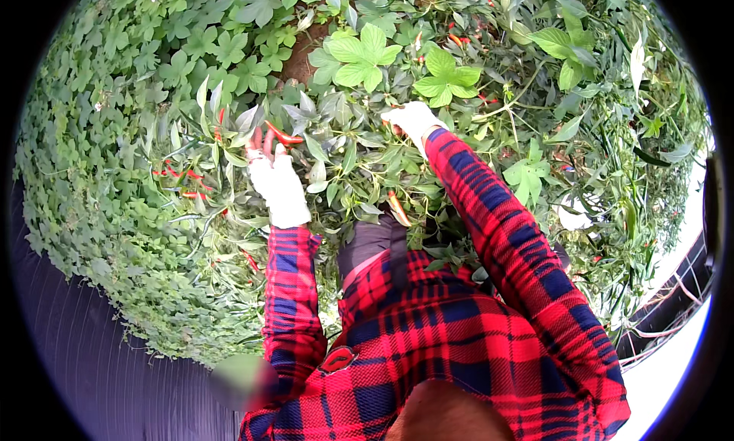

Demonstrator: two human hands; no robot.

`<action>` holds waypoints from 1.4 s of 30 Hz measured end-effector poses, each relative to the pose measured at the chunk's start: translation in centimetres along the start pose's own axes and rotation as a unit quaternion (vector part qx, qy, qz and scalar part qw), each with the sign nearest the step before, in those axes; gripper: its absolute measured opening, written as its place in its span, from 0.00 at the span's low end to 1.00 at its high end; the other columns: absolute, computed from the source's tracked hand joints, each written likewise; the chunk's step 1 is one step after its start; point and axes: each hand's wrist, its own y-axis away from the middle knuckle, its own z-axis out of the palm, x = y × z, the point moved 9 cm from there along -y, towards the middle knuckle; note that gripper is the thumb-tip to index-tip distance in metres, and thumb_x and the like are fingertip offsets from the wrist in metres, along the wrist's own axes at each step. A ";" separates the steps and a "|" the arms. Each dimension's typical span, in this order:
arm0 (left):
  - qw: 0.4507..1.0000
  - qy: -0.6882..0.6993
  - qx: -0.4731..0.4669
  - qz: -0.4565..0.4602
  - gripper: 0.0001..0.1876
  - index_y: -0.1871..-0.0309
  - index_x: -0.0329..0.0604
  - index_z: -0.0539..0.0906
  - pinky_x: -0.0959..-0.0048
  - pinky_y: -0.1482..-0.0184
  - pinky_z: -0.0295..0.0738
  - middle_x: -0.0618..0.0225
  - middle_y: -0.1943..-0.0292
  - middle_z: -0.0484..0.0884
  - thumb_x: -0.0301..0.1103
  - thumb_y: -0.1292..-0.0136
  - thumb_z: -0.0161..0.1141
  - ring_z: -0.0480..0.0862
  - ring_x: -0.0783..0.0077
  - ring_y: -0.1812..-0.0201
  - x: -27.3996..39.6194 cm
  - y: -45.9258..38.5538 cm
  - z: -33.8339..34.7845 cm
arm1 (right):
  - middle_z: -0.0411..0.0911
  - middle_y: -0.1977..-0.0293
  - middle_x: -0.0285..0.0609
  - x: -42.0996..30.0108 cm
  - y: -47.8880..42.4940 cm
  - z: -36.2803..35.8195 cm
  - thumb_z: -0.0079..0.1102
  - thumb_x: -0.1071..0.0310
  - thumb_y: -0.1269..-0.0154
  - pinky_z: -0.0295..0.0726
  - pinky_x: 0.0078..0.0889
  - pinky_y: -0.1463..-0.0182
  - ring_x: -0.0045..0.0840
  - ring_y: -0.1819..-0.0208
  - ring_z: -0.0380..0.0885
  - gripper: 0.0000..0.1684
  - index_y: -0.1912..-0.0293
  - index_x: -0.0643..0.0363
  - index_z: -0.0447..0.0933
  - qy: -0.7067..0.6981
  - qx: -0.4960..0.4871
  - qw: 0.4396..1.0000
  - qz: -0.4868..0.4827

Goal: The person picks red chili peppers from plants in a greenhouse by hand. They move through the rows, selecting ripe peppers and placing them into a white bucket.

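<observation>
My left hand [279, 185], in a white glove with bare fingertips, reaches into chili pepper foliage with its fingers apart. A red chili pepper [284, 134] lies right by its thumb and index finger; whether they touch it is unclear. Farther right, my right hand [414, 122], also in a white glove, is bent in among the leaves. Its fingers are curled, and what they may hold is hidden. Close to my waist hangs another red chili pepper [398, 208]. Several red chili peppers [195, 195] show to the left of my left hand.
Broad-lobed leafy vines [200, 51] cover the upper left. Red chilies [457, 40] show among the plants beyond my right hand. Dark ribbed sheeting [114, 349] borders the plants at lower left. A wire-like grid [679, 286] stands at the right edge.
</observation>
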 end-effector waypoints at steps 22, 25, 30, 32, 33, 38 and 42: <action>0.998 0.068 -0.006 0.009 0.20 0.50 0.31 0.65 0.82 0.60 0.67 0.60 0.52 0.70 0.18 0.50 0.49 0.74 0.77 0.63 0.5 -2.6 3.1 | 0.71 0.85 0.38 -3.9 7.3 -0.6 0.48 0.65 0.48 0.65 0.18 0.82 0.18 0.85 0.68 0.11 0.76 0.62 0.72 -0.039 -0.083 0.993 -0.075; 1.000 0.026 -0.005 -0.015 0.12 0.58 0.29 0.70 0.83 0.62 0.66 0.61 0.61 0.75 0.20 0.48 0.48 0.74 0.77 0.64 -1.1 -2.0 2.5 | 0.71 0.82 0.37 -9.9 10.3 -0.4 0.44 0.68 0.46 0.65 0.13 0.81 0.14 0.84 0.66 0.08 0.69 0.62 0.69 -0.177 -0.095 0.968 -0.149; 0.993 0.109 -0.014 0.031 0.13 0.56 0.31 0.67 0.81 0.63 0.69 0.61 0.60 0.74 0.21 0.45 0.44 0.75 0.76 0.64 1.5 -1.1 2.3 | 0.72 0.73 0.50 -20.4 11.0 6.3 0.48 0.64 0.51 0.70 0.30 0.67 0.35 0.72 0.73 0.11 0.70 0.62 0.70 0.316 0.047 0.829 -0.459; 0.995 0.091 -0.007 0.031 0.10 0.58 0.32 0.69 0.81 0.65 0.70 0.62 0.61 0.74 0.22 0.45 0.44 0.75 0.76 0.64 1.9 -1.4 2.6 | 0.73 0.71 0.54 -18.5 5.2 9.0 0.48 0.57 0.51 0.70 0.35 0.62 0.42 0.65 0.72 0.17 0.70 0.63 0.73 0.404 0.040 0.840 -0.360; 0.996 0.086 -0.011 0.034 0.13 0.56 0.32 0.69 0.79 0.63 0.69 0.62 0.60 0.75 0.21 0.45 0.42 0.74 0.76 0.60 1.2 -1.5 2.9 | 0.74 0.70 0.54 -17.2 3.5 10.2 0.48 0.55 0.51 0.70 0.36 0.61 0.42 0.64 0.73 0.19 0.69 0.63 0.74 0.470 -0.015 0.811 -0.348; 0.992 0.090 0.040 0.075 0.07 0.65 0.37 0.71 0.76 0.69 0.68 0.64 0.68 0.74 0.24 0.48 0.45 0.73 0.76 0.70 1.1 -0.5 2.2 | 0.74 0.73 0.52 -17.2 3.9 9.9 0.45 0.58 0.51 0.71 0.37 0.63 0.40 0.67 0.73 0.16 0.73 0.60 0.74 0.565 0.059 0.731 -0.378; 0.952 0.238 0.117 -0.150 0.10 0.66 0.35 0.70 0.76 0.74 0.68 0.62 0.78 0.74 0.27 0.53 0.47 0.72 0.76 0.78 -1.6 0.4 1.5 | 0.74 0.77 0.47 -18.8 7.1 8.7 0.46 0.60 0.52 0.71 0.37 0.66 0.37 0.71 0.73 0.12 0.77 0.58 0.73 0.605 0.188 0.671 -0.385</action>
